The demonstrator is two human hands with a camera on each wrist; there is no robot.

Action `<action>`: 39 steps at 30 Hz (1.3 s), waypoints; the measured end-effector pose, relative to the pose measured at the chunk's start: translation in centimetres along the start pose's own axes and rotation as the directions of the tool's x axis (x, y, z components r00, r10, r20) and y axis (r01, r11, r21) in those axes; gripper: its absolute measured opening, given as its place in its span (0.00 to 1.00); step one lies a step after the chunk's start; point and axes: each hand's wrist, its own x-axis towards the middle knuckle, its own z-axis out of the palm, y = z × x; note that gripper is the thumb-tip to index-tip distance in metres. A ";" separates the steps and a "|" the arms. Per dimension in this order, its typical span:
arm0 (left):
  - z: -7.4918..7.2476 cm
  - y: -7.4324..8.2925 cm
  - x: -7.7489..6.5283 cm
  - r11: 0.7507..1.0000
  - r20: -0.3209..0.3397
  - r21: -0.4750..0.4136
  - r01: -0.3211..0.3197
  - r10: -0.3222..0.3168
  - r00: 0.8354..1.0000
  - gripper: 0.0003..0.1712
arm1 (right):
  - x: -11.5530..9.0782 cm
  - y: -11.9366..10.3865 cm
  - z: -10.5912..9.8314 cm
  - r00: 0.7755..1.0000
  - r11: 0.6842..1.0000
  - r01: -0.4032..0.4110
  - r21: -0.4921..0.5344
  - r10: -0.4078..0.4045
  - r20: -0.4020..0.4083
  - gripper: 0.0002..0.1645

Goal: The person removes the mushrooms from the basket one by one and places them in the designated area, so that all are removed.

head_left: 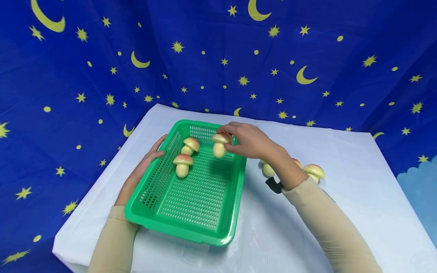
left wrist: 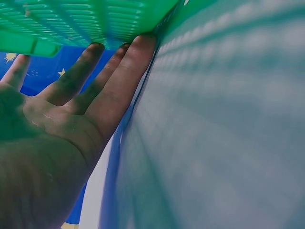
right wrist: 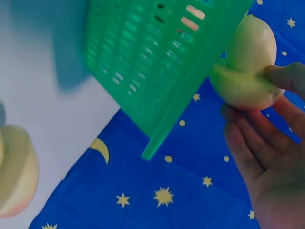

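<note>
In the head view my right hand (head_left: 244,138) pinches a toy mushroom (head_left: 219,149) between thumb and fingers, inside the far right corner of a green plastic basket (head_left: 184,235). The right wrist view shows the mushroom's pale stem and rounded cap (right wrist: 245,90) in the grip, beyond the basket's rim. Two more mushrooms lie in the basket: one toward the back (head_left: 191,144), one just in front of it (head_left: 182,165). My left hand (head_left: 145,165) is at the basket's left wall, and in the left wrist view its extended fingers (left wrist: 119,86) touch the green lattice.
To the right of the basket, several mushrooms (head_left: 314,171) lie on the white-covered table (head_left: 341,208), partly hidden behind my right forearm. A black strap (head_left: 274,185) shows at the right wrist. Blue cloth (head_left: 205,68) with yellow stars and moons hangs behind the table.
</note>
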 end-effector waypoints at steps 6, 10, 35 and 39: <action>0.0 0.0 0.0 1.000 0.003 0.013 -0.011 0.011 1.000 0.34 | -1.3 0.3 -0.9 1.000 1.000 0.005 0.003 -0.005 -0.023 0.24; 0.0 0.0 0.1 1.000 0.009 0.001 -0.024 0.024 1.000 0.34 | -2.3 0.4 -1.5 0.999 1.000 0.004 0.010 -0.004 -0.052 0.24; 0.1 0.1 0.1 1.000 0.007 -0.003 -0.010 0.010 1.000 0.34 | -7.7 1.9 -2.7 0.989 1.000 -0.005 0.022 0.008 -0.146 0.22; 0.1 0.1 0.1 1.000 0.007 0.000 -0.011 0.011 1.000 0.34 | -8.5 2.1 -2.8 0.987 0.999 0.005 0.032 0.000 -0.160 0.22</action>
